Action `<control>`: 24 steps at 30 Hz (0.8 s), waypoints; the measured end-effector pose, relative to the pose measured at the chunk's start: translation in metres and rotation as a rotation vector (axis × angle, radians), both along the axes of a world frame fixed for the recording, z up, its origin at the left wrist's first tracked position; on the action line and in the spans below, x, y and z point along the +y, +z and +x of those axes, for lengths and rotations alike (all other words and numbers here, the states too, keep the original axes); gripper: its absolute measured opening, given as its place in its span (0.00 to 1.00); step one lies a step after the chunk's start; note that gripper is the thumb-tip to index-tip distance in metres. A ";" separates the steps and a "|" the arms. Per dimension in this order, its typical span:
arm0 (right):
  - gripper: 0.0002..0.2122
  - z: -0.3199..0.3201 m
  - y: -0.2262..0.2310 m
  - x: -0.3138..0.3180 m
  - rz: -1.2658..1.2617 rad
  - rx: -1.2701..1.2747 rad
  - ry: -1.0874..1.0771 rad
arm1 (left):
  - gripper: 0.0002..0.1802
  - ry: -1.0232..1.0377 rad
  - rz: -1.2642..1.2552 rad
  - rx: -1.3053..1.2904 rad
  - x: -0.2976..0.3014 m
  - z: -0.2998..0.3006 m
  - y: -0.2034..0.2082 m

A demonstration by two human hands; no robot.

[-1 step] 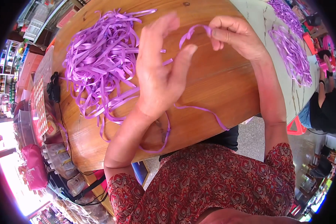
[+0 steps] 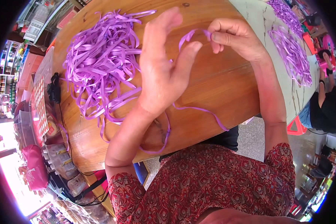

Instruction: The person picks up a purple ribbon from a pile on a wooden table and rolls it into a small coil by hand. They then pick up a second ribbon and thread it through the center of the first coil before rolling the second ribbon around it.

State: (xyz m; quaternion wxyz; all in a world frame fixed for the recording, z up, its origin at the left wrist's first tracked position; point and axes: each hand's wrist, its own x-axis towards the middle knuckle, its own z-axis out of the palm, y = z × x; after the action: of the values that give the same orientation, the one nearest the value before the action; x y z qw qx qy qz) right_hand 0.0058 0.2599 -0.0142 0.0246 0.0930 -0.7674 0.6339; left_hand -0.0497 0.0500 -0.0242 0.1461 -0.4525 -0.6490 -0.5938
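Observation:
My right hand (image 2: 233,39) pinches a narrow purple ribbon (image 2: 193,33) between thumb and fingers, above the wooden table (image 2: 216,84). From that pinch the ribbon arcs over to the left and drops behind my left hand (image 2: 162,67). The left hand is raised with thumb and fingers apart; I see nothing gripped in it. To its left lies a big tangled heap of purple ribbon (image 2: 100,56). A loose ribbon end (image 2: 209,112) trails toward the table's near edge, and another strand curves beneath my left forearm.
On the right, a white marbled table (image 2: 263,26) carries more purple ribbon bundles (image 2: 291,56). A person in dark clothes (image 2: 326,104) is beyond it, near a red stool (image 2: 296,127). Along the left edge are a black cable (image 2: 61,115), a pink pouch (image 2: 35,168) and clear containers (image 2: 61,156).
My left hand has shifted slightly to the right, its thumb closer to the right hand. The right hand keeps its pinch on the ribbon and is nearly still.

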 end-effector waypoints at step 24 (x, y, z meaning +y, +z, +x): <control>0.09 0.000 0.001 -0.008 0.287 0.588 -0.219 | 0.10 0.124 -0.296 0.294 -0.003 -0.032 0.016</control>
State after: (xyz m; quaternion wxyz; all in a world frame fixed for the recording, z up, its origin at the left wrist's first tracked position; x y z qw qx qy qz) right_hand 0.0060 0.2520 -0.0136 0.2992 0.1914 -0.8143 0.4591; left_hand -0.0818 0.0468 -0.0085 0.2073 -0.5100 -0.7275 -0.4094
